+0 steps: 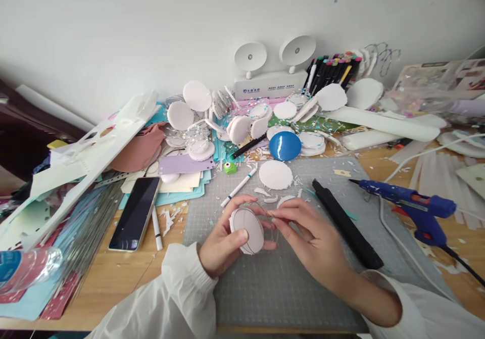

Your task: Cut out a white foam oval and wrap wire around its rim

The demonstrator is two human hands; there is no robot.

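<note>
In my left hand [227,243] is a white foam disc [248,230] with curved lines across its face, the thumb pressing on its front. My right hand [306,233] pinches a thin strand [276,228] just right of the disc; whether it is thread or wire I cannot tell. Both hands are above the grey cutting mat [261,293]. Beyond them lie a scalloped white disc [276,175] and a shiny blue oval [285,146]. A white marker [238,185] lies beyond my left hand.
Right of my hands are a long black tool [346,223] and a blue glue gun [413,205] with its cable. A phone [134,212] lies left, near a plastic bottle [30,268]. Piled discs [197,96], an emergency light [265,84] and markers [329,74] stand at the back.
</note>
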